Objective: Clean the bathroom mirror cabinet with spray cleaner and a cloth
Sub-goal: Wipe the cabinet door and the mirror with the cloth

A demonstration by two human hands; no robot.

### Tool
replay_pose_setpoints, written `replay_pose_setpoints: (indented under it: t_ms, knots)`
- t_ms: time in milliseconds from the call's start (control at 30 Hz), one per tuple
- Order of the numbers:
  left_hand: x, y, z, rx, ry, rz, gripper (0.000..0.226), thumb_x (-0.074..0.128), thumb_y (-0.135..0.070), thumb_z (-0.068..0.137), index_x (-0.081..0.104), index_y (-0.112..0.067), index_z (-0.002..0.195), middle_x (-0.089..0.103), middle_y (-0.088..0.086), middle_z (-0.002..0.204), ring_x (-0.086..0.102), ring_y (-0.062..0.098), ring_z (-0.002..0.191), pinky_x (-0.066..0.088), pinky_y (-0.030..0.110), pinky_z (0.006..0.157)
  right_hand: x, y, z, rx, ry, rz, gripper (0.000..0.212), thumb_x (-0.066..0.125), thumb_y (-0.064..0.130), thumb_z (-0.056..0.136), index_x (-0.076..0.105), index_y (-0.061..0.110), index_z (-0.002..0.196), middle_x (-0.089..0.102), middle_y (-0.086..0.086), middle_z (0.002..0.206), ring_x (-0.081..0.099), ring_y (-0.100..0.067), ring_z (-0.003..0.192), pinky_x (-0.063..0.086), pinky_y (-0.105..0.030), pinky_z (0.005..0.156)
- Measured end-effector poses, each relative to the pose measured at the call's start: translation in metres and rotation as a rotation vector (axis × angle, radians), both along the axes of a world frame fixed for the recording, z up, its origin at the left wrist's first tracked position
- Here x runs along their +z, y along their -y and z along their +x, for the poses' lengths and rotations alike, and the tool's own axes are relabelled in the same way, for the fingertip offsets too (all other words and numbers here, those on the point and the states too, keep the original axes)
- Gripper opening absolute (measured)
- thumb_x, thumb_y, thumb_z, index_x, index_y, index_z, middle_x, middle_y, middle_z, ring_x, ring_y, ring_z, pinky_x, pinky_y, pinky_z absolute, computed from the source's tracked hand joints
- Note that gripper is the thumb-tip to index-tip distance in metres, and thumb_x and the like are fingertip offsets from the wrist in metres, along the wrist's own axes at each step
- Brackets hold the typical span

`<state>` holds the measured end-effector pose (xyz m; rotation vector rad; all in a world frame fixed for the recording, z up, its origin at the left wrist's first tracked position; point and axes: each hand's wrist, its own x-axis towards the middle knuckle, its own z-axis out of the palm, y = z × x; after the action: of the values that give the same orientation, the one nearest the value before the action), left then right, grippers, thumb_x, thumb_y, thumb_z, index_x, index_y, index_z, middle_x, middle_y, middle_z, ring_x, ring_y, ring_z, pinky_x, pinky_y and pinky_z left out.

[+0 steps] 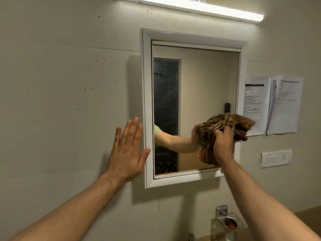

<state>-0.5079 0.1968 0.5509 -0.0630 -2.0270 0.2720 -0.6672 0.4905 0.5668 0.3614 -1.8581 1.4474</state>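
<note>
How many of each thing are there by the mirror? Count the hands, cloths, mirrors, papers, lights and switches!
Hands: 2, the left hand flat on the wall and the right hand gripping the cloth
Cloth: 1
Mirror cabinet: 1
Papers on the wall: 2
Light: 1
Switch plate: 1
Total: 8

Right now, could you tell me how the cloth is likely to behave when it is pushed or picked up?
The cloth looks floppy: it bunches into folds where the right hand grips it. It is probably light, since one hand holds it up against the mirror. Its blurred loose end suggests it would flap rather than keep a shape.
</note>
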Motion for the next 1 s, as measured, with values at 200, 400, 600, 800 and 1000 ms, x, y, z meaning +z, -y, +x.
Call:
replay_pose_setpoints:
  t_ms: [200, 400, 600, 800, 1000]
  knots:
    - [0.018, 0.008, -0.005, -0.107, -0.040, 0.135, 0.076, 0.027, -0.049, 0.103, 0.009, -0.007, 0.164, 0.000, 0.010, 0.173, -0.002, 0.023, 0.160, 0.007, 0.052, 0.128, 0.030, 0.048, 0.001, -0.222, -0.173, 0.313, 0.046, 0.032, 0.047, 0.101, 0.060, 0.013, 0.114, 0.061, -0.014, 0.123, 0.050, -0.031, 0.125, 0.025, -0.045, 0.119]
    - [0.026, -0.012, -0.025, -0.466, -0.140, 0.814, 0.072, 0.024, -0.055, 0.104, 0.017, -0.016, 0.164, 0.015, -0.001, 0.172, 0.011, 0.013, 0.158, 0.013, 0.047, 0.129, -0.027, 0.146, 0.055, 0.041, -0.564, 0.813, 0.041, 0.046, 0.051, 0.099, 0.064, 0.020, 0.119, 0.066, -0.008, 0.117, 0.059, -0.030, 0.106, 0.043, -0.042, 0.090]
    - [-0.007, -0.032, -0.027, -0.471, -0.053, 0.767, 0.073, 0.023, -0.059, 0.102, 0.014, -0.023, 0.165, 0.014, -0.008, 0.172, 0.011, 0.006, 0.157, 0.015, 0.036, 0.128, -0.063, 0.099, 0.042, 0.021, -0.484, 0.780, 0.031, 0.049, 0.047, 0.099, 0.056, 0.029, 0.124, 0.065, -0.002, 0.120, 0.057, -0.024, 0.110, 0.038, -0.036, 0.096]
    - [-0.021, -0.061, -0.031, -0.439, -0.026, 0.795, 0.076, 0.019, -0.065, 0.099, 0.003, -0.030, 0.164, 0.006, -0.012, 0.172, 0.007, 0.004, 0.157, 0.012, 0.027, 0.125, -0.141, 0.122, 0.074, -0.231, 0.211, 0.468, 0.071, 0.026, 0.049, 0.102, 0.043, -0.002, 0.148, 0.044, -0.031, 0.151, 0.034, -0.045, 0.146, 0.007, -0.047, 0.127]
    - [-0.032, -0.072, -0.031, -0.488, -0.012, 0.916, 0.084, 0.011, -0.081, 0.092, -0.001, -0.037, 0.163, 0.003, -0.015, 0.172, 0.007, 0.004, 0.156, 0.012, 0.033, 0.125, -0.169, 0.128, 0.115, 0.194, -0.173, 0.867, 0.077, 0.096, 0.042, 0.046, 0.074, 0.021, 0.117, 0.071, -0.001, 0.114, 0.067, -0.020, 0.105, 0.049, -0.030, 0.096]
